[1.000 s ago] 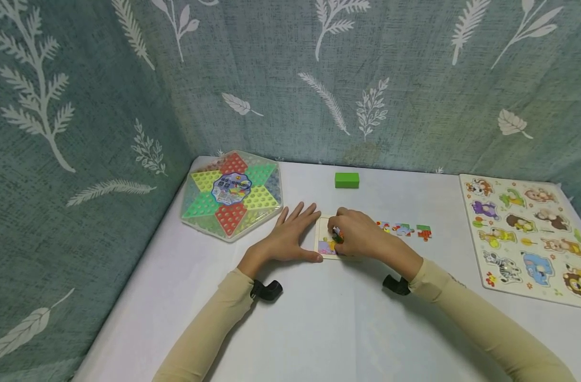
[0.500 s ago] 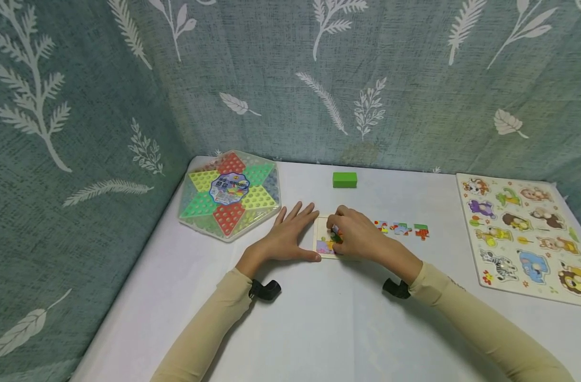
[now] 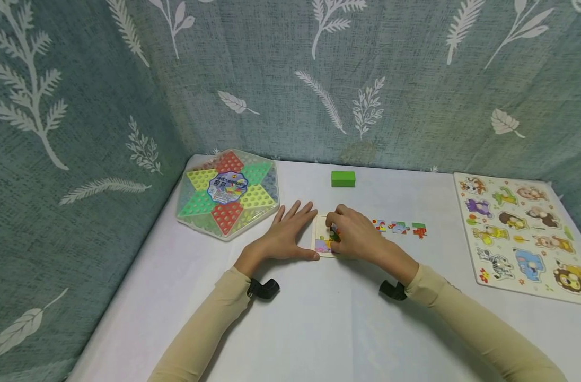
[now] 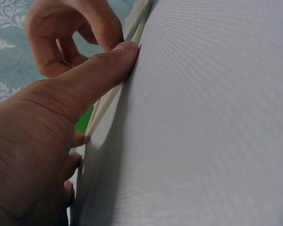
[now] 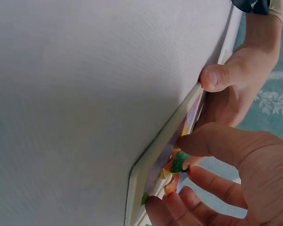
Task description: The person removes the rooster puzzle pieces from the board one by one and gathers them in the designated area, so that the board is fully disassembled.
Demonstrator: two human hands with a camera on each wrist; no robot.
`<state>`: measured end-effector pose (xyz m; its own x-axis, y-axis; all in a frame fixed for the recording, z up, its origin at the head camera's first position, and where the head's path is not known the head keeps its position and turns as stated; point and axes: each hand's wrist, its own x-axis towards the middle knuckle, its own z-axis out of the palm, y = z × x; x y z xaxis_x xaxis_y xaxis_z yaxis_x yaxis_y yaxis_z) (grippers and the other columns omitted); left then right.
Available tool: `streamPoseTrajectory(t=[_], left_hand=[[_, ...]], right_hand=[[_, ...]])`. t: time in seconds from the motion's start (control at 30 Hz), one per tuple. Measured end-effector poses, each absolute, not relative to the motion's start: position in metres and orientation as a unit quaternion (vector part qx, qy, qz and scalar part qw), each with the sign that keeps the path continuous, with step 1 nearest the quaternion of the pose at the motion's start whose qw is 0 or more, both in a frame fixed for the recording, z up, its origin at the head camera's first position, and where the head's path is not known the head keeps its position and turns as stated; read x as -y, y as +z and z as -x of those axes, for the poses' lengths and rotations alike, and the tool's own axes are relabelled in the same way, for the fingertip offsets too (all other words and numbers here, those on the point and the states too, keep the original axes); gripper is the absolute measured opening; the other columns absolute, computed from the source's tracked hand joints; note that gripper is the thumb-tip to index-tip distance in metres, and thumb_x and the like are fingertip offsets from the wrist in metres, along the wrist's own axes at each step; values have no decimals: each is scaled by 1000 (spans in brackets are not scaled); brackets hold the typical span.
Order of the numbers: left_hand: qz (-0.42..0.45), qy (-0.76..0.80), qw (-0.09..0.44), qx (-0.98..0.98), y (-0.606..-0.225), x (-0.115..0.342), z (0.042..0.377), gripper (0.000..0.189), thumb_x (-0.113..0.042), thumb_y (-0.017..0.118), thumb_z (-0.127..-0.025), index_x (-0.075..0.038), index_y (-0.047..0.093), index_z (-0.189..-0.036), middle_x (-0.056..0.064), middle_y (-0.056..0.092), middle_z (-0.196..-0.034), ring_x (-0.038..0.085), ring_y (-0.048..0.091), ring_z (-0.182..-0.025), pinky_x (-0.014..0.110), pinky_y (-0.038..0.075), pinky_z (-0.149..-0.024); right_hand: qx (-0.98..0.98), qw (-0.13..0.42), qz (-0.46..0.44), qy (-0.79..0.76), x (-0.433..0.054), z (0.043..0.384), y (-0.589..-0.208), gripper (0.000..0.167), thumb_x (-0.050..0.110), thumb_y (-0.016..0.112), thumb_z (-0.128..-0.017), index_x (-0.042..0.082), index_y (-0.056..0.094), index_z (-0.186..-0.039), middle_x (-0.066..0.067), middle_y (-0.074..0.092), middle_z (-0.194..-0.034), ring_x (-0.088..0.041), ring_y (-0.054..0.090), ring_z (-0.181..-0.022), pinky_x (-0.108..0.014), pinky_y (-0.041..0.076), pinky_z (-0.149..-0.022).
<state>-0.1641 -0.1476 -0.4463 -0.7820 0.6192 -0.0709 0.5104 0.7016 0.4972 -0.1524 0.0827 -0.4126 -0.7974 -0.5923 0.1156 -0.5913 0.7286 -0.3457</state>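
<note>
A small wooden puzzle tray [image 3: 322, 225] lies on the table, with some colourful pieces along its near side. My left hand [image 3: 285, 236] rests spread at its left, the thumb touching the near left corner; in the left wrist view that thumb [image 4: 118, 61] lies on the tray's edge. Over the tray, my right hand [image 3: 359, 233] pinches a puzzle piece [image 5: 180, 161], green with orange and red. The right hand's fingers reach into the tray and hide much of its right part. Whether the held piece touches the other pieces, I cannot tell.
Several loose puzzle pieces [image 3: 398, 227] lie in a row right of the tray. A green block [image 3: 343, 179] stands behind it. At the left back is a Chinese checkers set [image 3: 228, 193] in a clear case; an animal puzzle board [image 3: 524, 239] lies at the right.
Both hands stay at the tray, the right still pinching the puzzle piece, which looks slightly turned. The whole head view has shifted a little.
</note>
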Motion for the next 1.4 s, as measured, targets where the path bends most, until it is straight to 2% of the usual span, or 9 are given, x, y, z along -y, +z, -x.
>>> streamPoseTrajectory(t=[0.37, 0.7, 1.4], left_hand=[[-309, 228, 119, -916, -445, 148, 164, 110, -62, 77, -79, -14, 23, -161, 4, 8, -167, 27, -3, -153, 52, -9, -118], [-306, 221, 115, -919, -444, 149, 164, 111, -63, 77, -78, -15, 22, -161, 3, 8, -167, 27, -3, -153, 51, -8, -119], [-308, 220, 113, -919, -447, 147, 164, 110, -62, 77, -77, -15, 23, -161, 3, 9, -167, 27, -2, -153, 51, -7, -119]], right_hand=[[-929, -12, 323, -181, -81, 155, -415, 27, 15, 81, -76, 8, 67, -97, -4, 56, -93, -19, 52, -73, -36, 48, -61], [-916, -46, 340, -209, -82, 154, -410, 25, 11, 76, -74, 7, 69, -98, -6, 56, -95, -17, 52, -72, -32, 45, -57], [-932, -33, 300, -202, -130, 144, -401, 22, 11, 78, -73, 7, 71, -94, -8, 60, -96, -18, 52, -72, -33, 45, -59]])
